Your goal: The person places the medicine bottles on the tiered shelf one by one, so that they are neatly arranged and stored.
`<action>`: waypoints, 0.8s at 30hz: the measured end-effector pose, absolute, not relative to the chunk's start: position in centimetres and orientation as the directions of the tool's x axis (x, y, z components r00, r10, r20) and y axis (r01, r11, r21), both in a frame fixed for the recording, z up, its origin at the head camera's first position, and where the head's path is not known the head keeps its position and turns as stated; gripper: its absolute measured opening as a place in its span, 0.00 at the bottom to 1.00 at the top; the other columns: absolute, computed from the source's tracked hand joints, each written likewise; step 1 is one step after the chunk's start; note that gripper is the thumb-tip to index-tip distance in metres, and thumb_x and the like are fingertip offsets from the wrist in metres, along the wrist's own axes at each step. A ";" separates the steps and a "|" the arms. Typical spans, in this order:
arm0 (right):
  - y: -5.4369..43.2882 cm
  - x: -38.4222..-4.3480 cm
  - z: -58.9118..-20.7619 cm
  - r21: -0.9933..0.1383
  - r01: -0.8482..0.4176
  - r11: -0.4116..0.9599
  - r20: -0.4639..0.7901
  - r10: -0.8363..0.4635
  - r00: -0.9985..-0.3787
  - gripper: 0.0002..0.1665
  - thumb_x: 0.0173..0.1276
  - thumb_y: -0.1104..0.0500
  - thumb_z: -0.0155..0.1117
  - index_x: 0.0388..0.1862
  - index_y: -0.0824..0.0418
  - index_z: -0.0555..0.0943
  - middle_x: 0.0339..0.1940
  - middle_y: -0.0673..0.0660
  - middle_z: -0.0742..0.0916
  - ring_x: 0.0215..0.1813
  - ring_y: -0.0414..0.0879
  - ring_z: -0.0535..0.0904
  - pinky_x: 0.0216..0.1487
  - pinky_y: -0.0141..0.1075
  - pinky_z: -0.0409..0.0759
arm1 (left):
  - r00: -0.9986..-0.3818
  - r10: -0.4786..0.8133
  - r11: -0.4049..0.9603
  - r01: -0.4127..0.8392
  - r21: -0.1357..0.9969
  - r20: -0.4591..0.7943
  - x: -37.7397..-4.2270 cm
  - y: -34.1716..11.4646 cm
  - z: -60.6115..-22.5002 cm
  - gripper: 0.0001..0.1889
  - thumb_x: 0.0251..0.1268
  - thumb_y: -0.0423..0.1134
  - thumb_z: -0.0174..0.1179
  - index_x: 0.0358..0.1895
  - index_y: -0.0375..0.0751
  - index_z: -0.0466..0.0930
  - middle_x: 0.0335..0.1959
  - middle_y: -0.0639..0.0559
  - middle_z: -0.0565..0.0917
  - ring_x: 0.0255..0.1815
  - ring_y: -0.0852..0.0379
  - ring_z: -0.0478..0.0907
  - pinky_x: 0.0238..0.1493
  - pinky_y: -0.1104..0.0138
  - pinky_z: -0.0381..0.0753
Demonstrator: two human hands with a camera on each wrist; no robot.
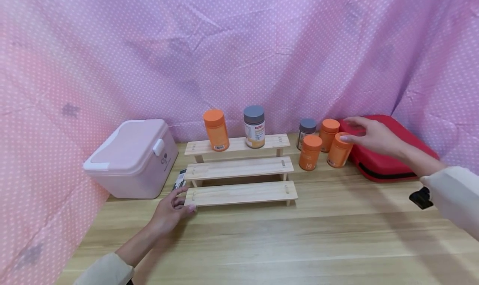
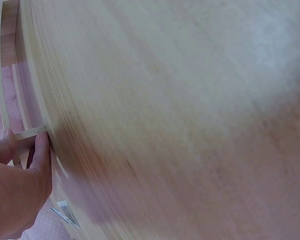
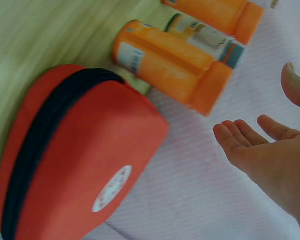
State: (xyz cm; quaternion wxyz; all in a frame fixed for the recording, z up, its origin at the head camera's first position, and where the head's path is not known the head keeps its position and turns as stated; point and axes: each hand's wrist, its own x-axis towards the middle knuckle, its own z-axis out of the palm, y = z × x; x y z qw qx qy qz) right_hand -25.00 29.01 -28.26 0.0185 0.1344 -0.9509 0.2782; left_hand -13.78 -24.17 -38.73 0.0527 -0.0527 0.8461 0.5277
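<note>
A three-step wooden display rack (image 1: pixel 239 194) stands on the table. My left hand (image 1: pixel 168 212) grips the left end of its lowest step, thumb at the front; in the left wrist view the fingers (image 2: pixel 42 150) bend round that end. On the top step stand an orange bottle (image 1: pixel 218 133) and a larger grey-capped bottle (image 1: pixel 255 131). My right hand (image 1: pixel 376 138) is held over the right side near an orange bottle (image 1: pixel 338 153). In the right wrist view its fingers (image 3: pixel 235 137) and thumb are spread, apart from the orange bottles (image 3: pixel 165 65), holding nothing.
Beside that bottle stand two more orange bottles, one in front (image 1: pixel 309 154) and one behind (image 1: pixel 328 136), and a grey-capped bottle (image 1: pixel 307 129). A red zip case (image 1: pixel 389 164) lies at right. At left sits a pale pink lidded box (image 1: pixel 138 168); a small card (image 1: pixel 180 179) lies near the rack.
</note>
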 end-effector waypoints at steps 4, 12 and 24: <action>29.6 -25.4 -29.1 -0.547 -0.253 0.798 0.099 -0.238 -0.966 0.42 0.66 0.45 0.65 0.69 0.68 0.63 0.64 0.73 0.72 0.62 0.70 0.70 0.60 0.60 0.69 | -0.988 -0.035 0.435 -0.152 0.888 -0.152 -13.8 -24.2 -38.7 0.34 0.60 0.28 0.64 0.69 0.35 0.61 0.44 0.38 0.84 0.43 0.52 0.83 0.41 0.72 0.80; 30.2 -26.3 -30.7 -0.583 -0.240 0.776 0.055 -0.256 -0.965 0.44 0.66 0.46 0.65 0.70 0.69 0.61 0.64 0.74 0.71 0.64 0.68 0.68 0.61 0.60 0.68 | -0.986 -0.036 0.429 -0.164 0.888 -0.164 -13.8 -24.2 -38.6 0.34 0.61 0.29 0.64 0.70 0.37 0.60 0.46 0.38 0.83 0.42 0.51 0.84 0.42 0.71 0.81; 30.1 -26.8 -32.0 -0.584 -0.280 0.762 0.082 -0.288 -0.954 0.40 0.67 0.54 0.65 0.68 0.75 0.62 0.64 0.77 0.71 0.63 0.70 0.67 0.63 0.61 0.64 | -0.985 -0.047 0.436 -0.167 0.884 -0.163 -13.8 -24.2 -38.7 0.34 0.61 0.28 0.64 0.69 0.37 0.61 0.45 0.38 0.83 0.42 0.52 0.84 0.41 0.72 0.81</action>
